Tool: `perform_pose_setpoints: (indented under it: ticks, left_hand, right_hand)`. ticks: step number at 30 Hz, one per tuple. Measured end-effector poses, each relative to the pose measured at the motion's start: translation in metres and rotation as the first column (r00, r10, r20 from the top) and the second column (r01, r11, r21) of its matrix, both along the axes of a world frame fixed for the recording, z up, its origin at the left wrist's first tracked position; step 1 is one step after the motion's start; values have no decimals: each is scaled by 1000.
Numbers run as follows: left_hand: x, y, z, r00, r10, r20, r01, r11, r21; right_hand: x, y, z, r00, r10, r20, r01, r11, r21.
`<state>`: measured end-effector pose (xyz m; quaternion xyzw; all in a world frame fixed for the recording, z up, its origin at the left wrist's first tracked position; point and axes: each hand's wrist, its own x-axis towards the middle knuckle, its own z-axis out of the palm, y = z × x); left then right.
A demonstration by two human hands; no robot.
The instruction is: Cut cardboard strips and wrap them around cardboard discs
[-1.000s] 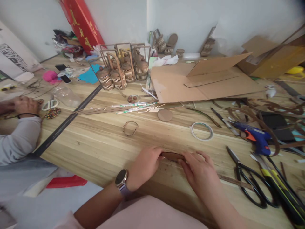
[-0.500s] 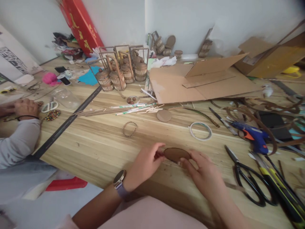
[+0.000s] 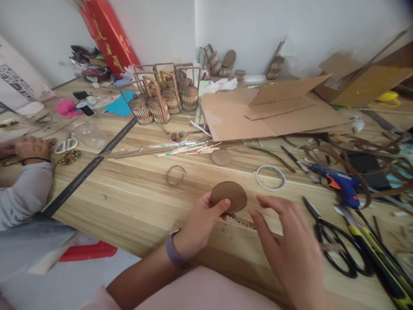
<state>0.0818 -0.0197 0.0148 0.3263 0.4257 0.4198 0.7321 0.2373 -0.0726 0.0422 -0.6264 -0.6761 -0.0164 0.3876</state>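
Note:
My left hand (image 3: pixel 203 219) grips a round brown cardboard disc (image 3: pixel 234 193), its thumb lying across the lower left of the disc. A thin notched strip (image 3: pixel 240 221) runs out from beneath the disc toward the right. My right hand (image 3: pixel 290 241) hovers to the right of the disc, with thumb and fingers apart and nothing between them. On the table beyond lie a small notched ring (image 3: pixel 175 175), a white tape roll (image 3: pixel 270 178) and another cardboard disc (image 3: pixel 221 157).
Black scissors (image 3: pixel 335 241), a blue glue gun (image 3: pixel 343 183) and cutters (image 3: pixel 371 245) lie at the right. Small lidded baskets (image 3: pixel 158 105) and flat cardboard (image 3: pixel 232 116) stand behind. A person's hand (image 3: pixel 32 148) rests at the far left.
The disc has tilted up to face me and is now held by my left hand alone. My right hand has let go and moved right, its fingers opened. The notched strip shows more.

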Motion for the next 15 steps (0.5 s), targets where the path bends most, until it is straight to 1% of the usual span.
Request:
perform_pose_setpoints:
  ticks: [1, 2, 3, 4, 5, 6, 7, 8, 9, 10, 11, 12, 13, 15]
  left_hand:
    - [0, 1, 0, 998, 43, 37, -42, 999, -28]
    - [0, 2, 0, 994, 80, 74, -76, 996, -52]
    - [-1, 4, 1, 988, 111, 107, -104, 992, -71]
    - [-2, 5, 1, 982, 134, 135, -124, 989, -85]
    - [-2, 5, 2, 977, 150, 155, -136, 986, -96]
    - [-2, 6, 2, 973, 157, 169, -142, 985, -101]
    - [-3, 6, 3, 971, 161, 178, -145, 984, -103]
    - [-3, 5, 4, 970, 163, 183, -146, 984, -103]
    - [-3, 5, 5, 969, 163, 188, -145, 984, -105]
    - [-3, 4, 6, 967, 165, 196, -145, 983, -112]
    - [-3, 3, 6, 965, 165, 206, -142, 982, -122]
    - [-3, 3, 7, 963, 163, 216, -136, 982, -134]
    - [-3, 2, 8, 961, 158, 226, -127, 981, -145]
    - [-4, 1, 8, 960, 143, 241, -106, 982, -159]
  right_hand:
    - [-2, -7, 3, 999, 33, 3, -33, 999, 27]
    - [-4, -13, 4, 994, 106, -19, -105, 994, 15]
    - [-6, -19, 3, 980, 183, -72, -186, 982, -25]
    - [-7, -22, 0, 961, 229, -153, -245, 965, -97]
    - [-8, -24, -5, 940, 230, -252, -279, 943, -183]
    - [-9, -24, -11, 917, 181, -356, -286, 920, -267]
    - [-10, -22, -18, 885, 103, -455, -276, 901, -334]
    - [-10, -19, -24, 838, 21, -545, -264, 891, -371]
    - [-10, -15, -28, 779, -39, -626, -255, 893, -372]
    - [-10, -11, -31, 714, -72, -696, -245, 906, -345]
    - [-10, -8, -32, 654, -83, -752, -232, 924, -304]
    - [-10, -4, -30, 610, -81, -788, -214, 941, -263]
    - [-11, -2, -27, 588, -74, -805, -201, 951, -234]
    - [-12, 2, -19, 592, -66, -803, -183, 960, -213]
